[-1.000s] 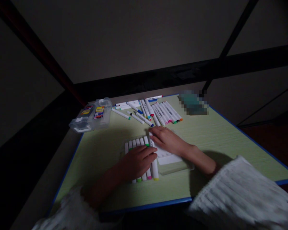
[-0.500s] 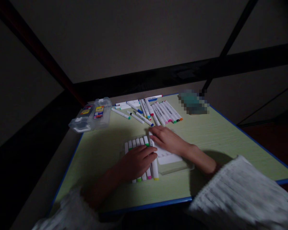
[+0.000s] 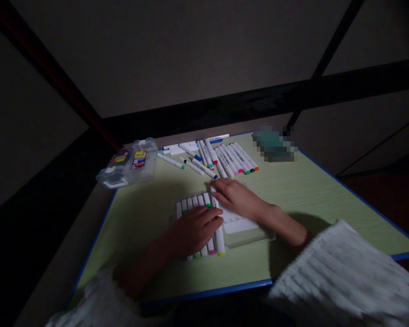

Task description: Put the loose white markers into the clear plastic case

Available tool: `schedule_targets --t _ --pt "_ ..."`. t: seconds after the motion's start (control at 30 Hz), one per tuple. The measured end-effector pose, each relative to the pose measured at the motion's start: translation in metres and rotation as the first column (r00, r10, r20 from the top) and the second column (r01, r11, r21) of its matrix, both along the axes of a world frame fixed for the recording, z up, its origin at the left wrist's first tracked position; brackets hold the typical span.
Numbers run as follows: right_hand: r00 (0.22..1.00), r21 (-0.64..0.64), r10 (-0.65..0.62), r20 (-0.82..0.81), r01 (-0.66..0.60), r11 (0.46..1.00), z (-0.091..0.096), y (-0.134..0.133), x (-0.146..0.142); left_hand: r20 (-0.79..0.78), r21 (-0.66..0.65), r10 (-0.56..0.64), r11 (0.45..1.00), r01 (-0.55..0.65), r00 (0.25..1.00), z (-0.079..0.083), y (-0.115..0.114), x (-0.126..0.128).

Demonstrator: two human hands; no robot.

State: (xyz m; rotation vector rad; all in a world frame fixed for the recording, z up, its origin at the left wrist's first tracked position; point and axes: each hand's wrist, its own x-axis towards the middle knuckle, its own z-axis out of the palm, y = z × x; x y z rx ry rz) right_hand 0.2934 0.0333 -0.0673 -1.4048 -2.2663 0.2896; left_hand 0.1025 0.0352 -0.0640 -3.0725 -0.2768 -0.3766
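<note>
A white marker with a yellow end (image 3: 220, 244) lies lengthwise on the near part of the table, at the right side of a row of white markers (image 3: 190, 203) in a clear case. My left hand (image 3: 196, 229) covers the middle of that row, its fingertips closed on the yellow-ended marker. At the marker's far end are the bent fingers of my right hand (image 3: 236, 197), pressed on it. Under my right hand is a white slotted insert (image 3: 240, 225) in the other part of the case (image 3: 250, 240). My hands hide part of the row and the marker's middle.
Loose markers (image 3: 170, 161) lie scattered beyond my hands, beside a group of markers side by side (image 3: 236, 159). A clear plastic carrying case (image 3: 145, 175) with labels rests at the far left edge. A pixelated greenish object (image 3: 274, 143) sits far right on the blue-edged table (image 3: 313, 195).
</note>
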Motion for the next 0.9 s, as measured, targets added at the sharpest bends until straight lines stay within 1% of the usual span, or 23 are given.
schedule_targets --t 0.2,0.33,0.5,0.67,0.9 --pt "1.0 -0.012 -0.012 0.027 0.012 1.0 0.0014 -0.0005 -0.0003 -0.003 0.013 -0.001 1.0 0.001 1.0 -0.0005 0.0 0.0004" --pt "1.0 -0.017 -0.005 0.011 0.005 1.0 0.0008 -0.0007 -0.0006 -0.008 0.005 0.007 1.0 -0.007 1.0 -0.0002 -0.0001 0.0" --pt "1.0 -0.005 -0.005 0.007 0.005 1.0 0.0006 -0.0011 -0.0004 -0.004 0.005 0.006 1.0 -0.006 1.0 -0.0012 -0.0003 -0.0007" --pt "0.999 0.001 -0.015 0.049 0.015 1.0 0.0021 -0.0019 -0.0008 -0.003 -0.008 -0.001 1.0 0.001 1.0 -0.0029 -0.0001 -0.001" --pt "0.999 0.003 -0.015 0.052 0.015 1.0 0.0028 -0.0023 -0.0013 -0.006 -0.01 0.002 1.0 -0.002 1.0 -0.001 -0.0001 0.0004"
